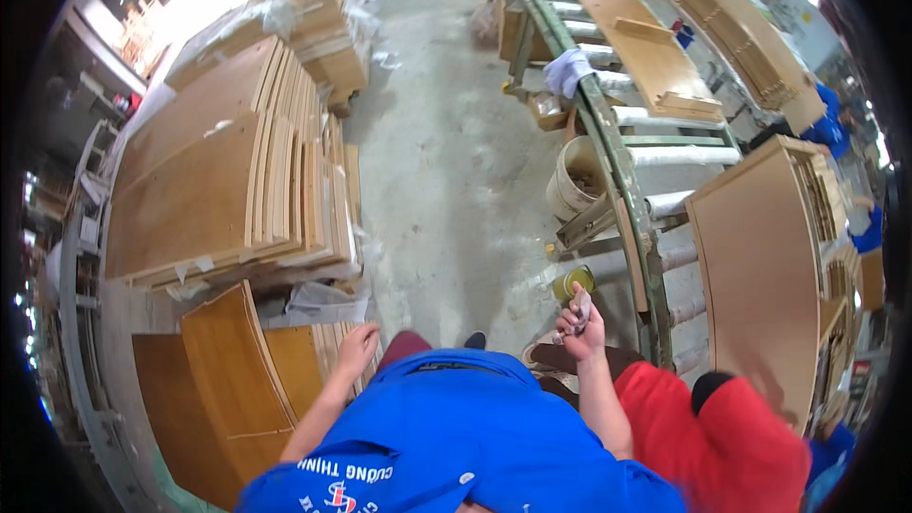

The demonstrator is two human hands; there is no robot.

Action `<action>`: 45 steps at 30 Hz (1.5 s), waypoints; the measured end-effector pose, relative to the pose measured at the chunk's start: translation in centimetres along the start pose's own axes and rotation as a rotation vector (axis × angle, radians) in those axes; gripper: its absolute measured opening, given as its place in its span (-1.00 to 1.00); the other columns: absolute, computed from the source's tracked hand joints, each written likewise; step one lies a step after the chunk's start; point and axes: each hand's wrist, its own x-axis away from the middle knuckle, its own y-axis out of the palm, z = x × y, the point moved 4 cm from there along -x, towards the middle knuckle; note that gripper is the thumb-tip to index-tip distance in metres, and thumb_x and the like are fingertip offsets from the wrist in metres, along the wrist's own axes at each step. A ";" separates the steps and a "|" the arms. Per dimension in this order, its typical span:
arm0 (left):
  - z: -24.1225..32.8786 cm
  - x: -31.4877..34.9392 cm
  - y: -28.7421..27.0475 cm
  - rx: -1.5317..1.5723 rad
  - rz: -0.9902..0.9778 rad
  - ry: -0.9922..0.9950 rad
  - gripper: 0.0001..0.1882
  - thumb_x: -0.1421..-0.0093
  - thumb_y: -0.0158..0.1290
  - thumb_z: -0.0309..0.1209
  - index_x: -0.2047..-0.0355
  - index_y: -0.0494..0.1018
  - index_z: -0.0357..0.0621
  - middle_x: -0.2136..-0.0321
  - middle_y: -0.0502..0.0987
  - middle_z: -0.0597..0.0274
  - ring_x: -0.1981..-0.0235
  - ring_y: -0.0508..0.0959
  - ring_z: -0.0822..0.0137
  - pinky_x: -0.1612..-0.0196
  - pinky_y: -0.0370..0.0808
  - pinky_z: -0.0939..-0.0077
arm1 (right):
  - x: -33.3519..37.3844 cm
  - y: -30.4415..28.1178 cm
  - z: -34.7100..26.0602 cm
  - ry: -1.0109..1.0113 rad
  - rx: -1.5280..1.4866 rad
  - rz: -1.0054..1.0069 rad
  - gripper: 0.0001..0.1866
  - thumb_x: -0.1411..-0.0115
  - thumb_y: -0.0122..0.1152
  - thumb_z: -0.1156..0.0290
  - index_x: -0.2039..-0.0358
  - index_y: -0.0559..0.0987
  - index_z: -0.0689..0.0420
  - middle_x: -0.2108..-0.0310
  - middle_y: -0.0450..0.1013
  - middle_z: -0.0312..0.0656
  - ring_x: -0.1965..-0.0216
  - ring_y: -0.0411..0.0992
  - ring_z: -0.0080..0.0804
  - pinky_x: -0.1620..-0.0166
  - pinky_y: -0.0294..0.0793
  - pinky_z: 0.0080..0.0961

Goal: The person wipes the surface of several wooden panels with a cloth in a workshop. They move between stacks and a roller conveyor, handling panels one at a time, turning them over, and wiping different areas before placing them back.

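Observation:
My left hand (357, 348) hangs low beside the edges of several stacked wooden boards (340, 337), its fingers loosely bent and nothing visible in them. In front of me on the right, my right hand (586, 331) is closed around a small crumpled greyish-white rag (579, 309). Just beyond that hand a yellow-green can (573, 282) is near the roller conveyor's leg. A brown-orange wooden panel (228, 351) leans at my left, close to my left forearm.
Tall stacks of wooden panels (190, 190) stand at left. A roller conveyor (613, 157) with boards runs along the right, a white bucket (573, 179) beside it. A person in red (722, 437) is close at my right. Grey concrete floor (437, 161) stretches ahead.

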 end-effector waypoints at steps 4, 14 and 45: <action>5.3 -8.5 2.1 -0.017 -0.296 0.089 -0.80 -0.16 -0.03 -0.40 0.26 0.48 -0.23 0.34 0.53 0.02 0.32 0.54 0.13 0.24 0.46 0.38 | -5.8 2.4 1.8 -0.030 -0.211 -0.106 -0.61 -0.29 -0.18 0.17 -0.09 0.33 -0.02 0.37 0.39 -0.34 0.41 0.30 -0.49 0.32 0.25 -0.46; 27.6 -34.6 8.5 0.194 -0.864 0.553 -0.60 -0.20 -0.03 -0.25 0.07 0.32 -0.31 0.34 0.51 -0.06 0.29 0.53 0.19 0.22 0.45 0.37 | -23.9 20.2 -1.9 -0.253 0.229 -0.173 -0.55 -0.28 -0.14 0.13 -0.13 0.25 0.03 0.02 0.38 -0.19 -0.11 0.26 -0.31 -0.01 0.29 -0.31; 40.3 -88.2 32.0 -0.229 -1.112 0.345 -0.52 -0.11 -0.08 -0.12 0.10 0.34 -0.26 0.23 0.44 -0.05 0.17 0.44 0.03 0.08 0.37 0.24 | -51.8 31.7 -35.9 -0.774 -0.048 0.298 -0.67 -0.28 -0.14 0.08 0.12 0.40 0.02 0.55 0.27 -0.29 0.46 0.30 -0.37 0.36 0.31 -0.39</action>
